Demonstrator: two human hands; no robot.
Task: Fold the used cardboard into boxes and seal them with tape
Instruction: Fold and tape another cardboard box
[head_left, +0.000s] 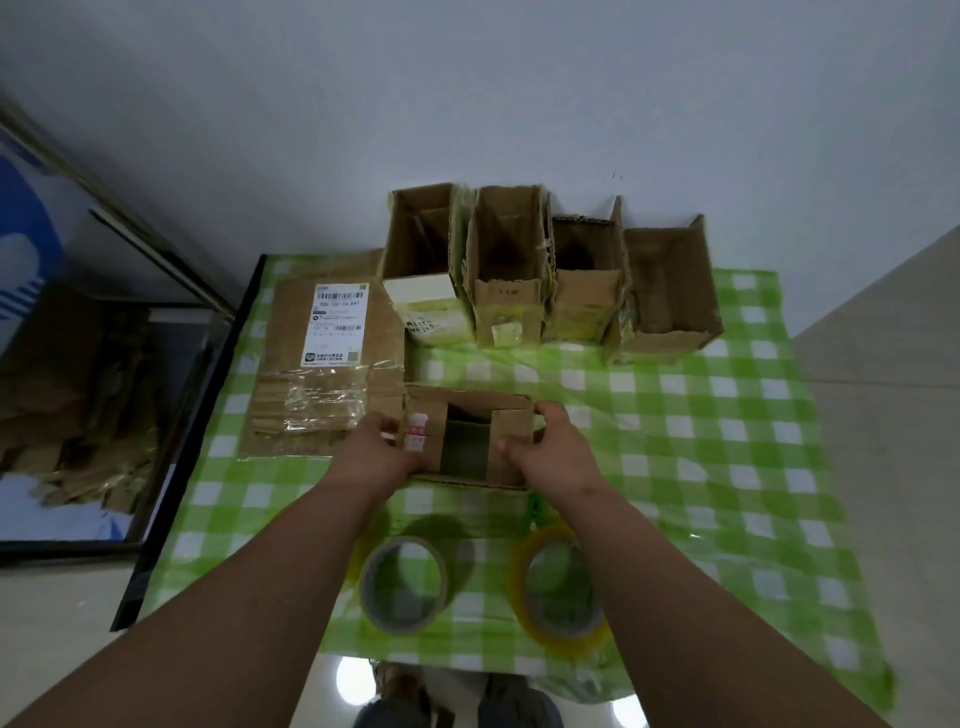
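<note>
A small brown cardboard box (511, 441) stands in the middle of the green checked table, its two short flaps folded inward and a dark gap between them. My left hand (376, 449) grips its left end, by a white and red label. My right hand (550, 447) grips its right end, thumb on the right flap. Two tape rolls lie near me: a grey-brown roll (366, 587) on the left and a yellow clear roll (519, 592) on the right.
Several open folded boxes (498, 270) stand in a row at the table's far edge against the wall. A stack of flat cardboard (291, 364) with a shipping label lies at the left. A bin of cardboard scraps (78, 395) sits left of the table.
</note>
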